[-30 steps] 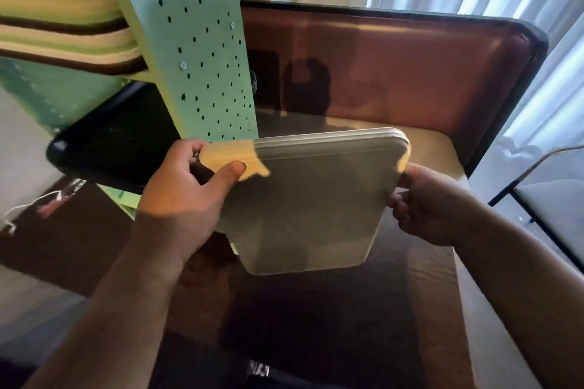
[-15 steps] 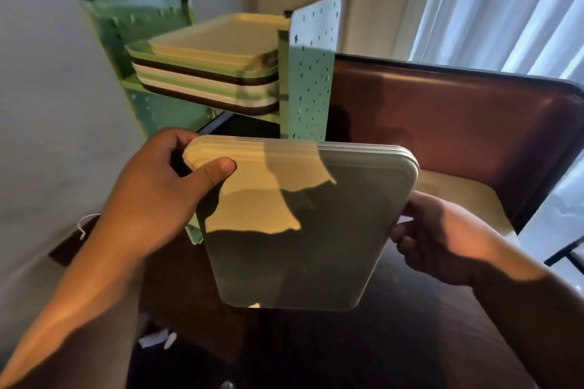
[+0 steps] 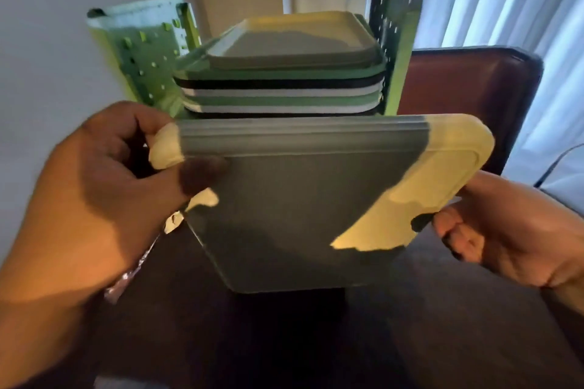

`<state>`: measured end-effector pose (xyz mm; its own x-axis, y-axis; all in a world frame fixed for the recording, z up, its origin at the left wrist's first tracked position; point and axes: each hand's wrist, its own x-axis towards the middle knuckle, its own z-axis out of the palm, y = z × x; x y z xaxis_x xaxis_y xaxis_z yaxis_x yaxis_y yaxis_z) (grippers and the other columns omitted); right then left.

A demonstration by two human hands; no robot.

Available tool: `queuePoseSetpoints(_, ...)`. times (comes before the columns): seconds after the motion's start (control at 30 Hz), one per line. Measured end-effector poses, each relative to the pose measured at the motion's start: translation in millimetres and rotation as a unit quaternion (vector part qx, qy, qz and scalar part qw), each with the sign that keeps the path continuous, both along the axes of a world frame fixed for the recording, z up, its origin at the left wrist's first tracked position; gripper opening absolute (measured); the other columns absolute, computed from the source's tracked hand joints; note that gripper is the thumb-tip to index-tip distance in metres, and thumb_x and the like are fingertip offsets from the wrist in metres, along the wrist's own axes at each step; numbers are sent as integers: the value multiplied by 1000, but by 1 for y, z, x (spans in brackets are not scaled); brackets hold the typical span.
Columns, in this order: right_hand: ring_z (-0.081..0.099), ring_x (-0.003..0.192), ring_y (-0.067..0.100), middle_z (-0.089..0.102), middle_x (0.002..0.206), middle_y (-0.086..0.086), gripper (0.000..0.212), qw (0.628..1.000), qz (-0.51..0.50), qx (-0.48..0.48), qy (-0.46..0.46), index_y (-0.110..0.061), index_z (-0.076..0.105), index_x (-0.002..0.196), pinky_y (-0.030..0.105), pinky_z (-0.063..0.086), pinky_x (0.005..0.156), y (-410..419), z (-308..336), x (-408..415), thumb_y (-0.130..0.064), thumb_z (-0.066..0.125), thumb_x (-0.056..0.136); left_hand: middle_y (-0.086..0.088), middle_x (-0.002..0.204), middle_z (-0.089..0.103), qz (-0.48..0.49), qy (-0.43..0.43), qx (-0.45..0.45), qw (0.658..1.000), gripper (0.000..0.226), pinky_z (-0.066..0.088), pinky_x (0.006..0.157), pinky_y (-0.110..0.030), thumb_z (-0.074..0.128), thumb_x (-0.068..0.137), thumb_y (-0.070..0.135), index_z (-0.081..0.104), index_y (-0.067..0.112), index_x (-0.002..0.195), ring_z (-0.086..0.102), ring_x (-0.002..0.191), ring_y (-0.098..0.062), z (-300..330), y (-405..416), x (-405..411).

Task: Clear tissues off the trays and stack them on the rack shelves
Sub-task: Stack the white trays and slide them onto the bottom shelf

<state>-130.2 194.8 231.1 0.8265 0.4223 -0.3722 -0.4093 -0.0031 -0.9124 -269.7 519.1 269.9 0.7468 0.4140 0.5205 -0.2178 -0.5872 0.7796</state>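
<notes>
As the rack swung squarely into view, both hands, left hand and right hand, clamped the tilted trays, apparently ready for shelving atop the stacked trays.

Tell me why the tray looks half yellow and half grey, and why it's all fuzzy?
In the head view, sunlight falls in patches on the held tray: its right corner glows yellow and the rest lies in grey shadow. Motion blur smears the left hand, the right hand and the green rack, so edges look soft.
</notes>
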Motion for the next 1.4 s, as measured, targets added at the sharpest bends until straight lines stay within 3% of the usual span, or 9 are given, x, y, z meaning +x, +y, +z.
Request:
queuePoseSetpoints(0.1, 49, 29, 17, 58, 50, 13, 57, 998, -49, -13, -24, -20, 80, 61, 22, 41, 29, 19, 4, -17, -41, 47, 103, 32, 78, 68, -28, 4, -20, 999, 54, 56, 72, -26, 81, 46, 81, 63, 53, 89, 62, 67, 11, 6, 33, 7)
queuePoseSetpoints(0.23, 49, 31, 17, 60, 52, 12, 43, 996, -81, -8, -33, -22, 81, 63, 23, 41, 30, 41, 5, -40, -43, 56, 91, 16, 59, 63, -84, 6, -76, 994, 37, 38, 42, -13, 75, 58, 78, 67, 48, 78, 46, 37, 4, 10, 53, 9)
queuePoseSetpoints(0.33, 51, 35, 17, 60, 55, 12, 52, 995, -97, 1, -36, -23, 84, 77, 23, 42, 32, 49, -1, -53, -36, 42, 106, 11, 56, 62, -119, -13, -91, 989, 47, 31, 37, -8, 74, 60, 79, 65, 37, 77, 43, 33, 3, 2, 60, 0)
queuePoseSetpoints(0.57, 49, 44, 18, 59, 58, 9, 44, 987, -141, -47, -54, -19, 76, 101, 32, 37, 49, 73, -17, -63, -36, 37, 110, 14, 54, 63, -122, 32, -46, 991, 50, 34, 32, -23, 69, 55, 89, 64, 45, 78, 49, 36, 2, -29, 91, -14)
queuePoseSetpoints(0.67, 48, 44, 19, 59, 58, 10, 49, 985, -152, -35, -75, -26, 81, 90, 30, 39, 44, 82, -27, -67, -38, 38, 110, 7, 50, 59, -103, 26, -41, 994, 50, 41, 42, -24, 67, 65, 85, 64, 37, 81, 51, 40, -11, -51, 98, -26)
queuePoseSetpoints(0.8, 51, 45, 20, 60, 60, 13, 46, 983, -159, -23, -95, -12, 74, 109, 28, 43, 41, 83, -43, -72, -29, 32, 112, -3, 59, 58, -101, 22, -7, 995, 41, 49, 54, -40, 64, 87, 59, 65, 17, 86, 53, 51, -34, -70, 104, -40)
queuePoseSetpoints(0.93, 53, 43, 21, 61, 58, 14, 43, 981, -186, -15, -60, -4, 72, 98, 29, 41, 41, 84, -61, -71, -22, 35, 110, -5, 65, 55, -158, 43, 24, 986, 53, 47, 54, -42, 63, 85, 66, 59, 13, 86, 52, 56, -38, -76, 107, -44)
queuePoseSetpoints(1.17, 45, 49, 29, 59, 86, 27, 36, 978, -208, 29, -11, 1, 69, 123, 38, 34, 52, 80, -100, -69, -23, 54, 100, 4, 91, 59, -217, 17, 155, 964, 41, 47, 75, -30, 68, 87, 54, 61, 14, 82, 61, 86, -20, -112, 106, -33)
queuePoseSetpoints(1.4, 72, 59, 21, 73, 83, 16, 25, 976, -205, 52, 52, 1, 72, 106, 30, 60, 50, 81, -142, -69, -9, 66, 84, 20, 93, 52, -265, 74, 195, 941, 30, 45, 72, -15, 77, 77, 45, 62, 20, 80, 59, 83, -7, -170, 120, -16)
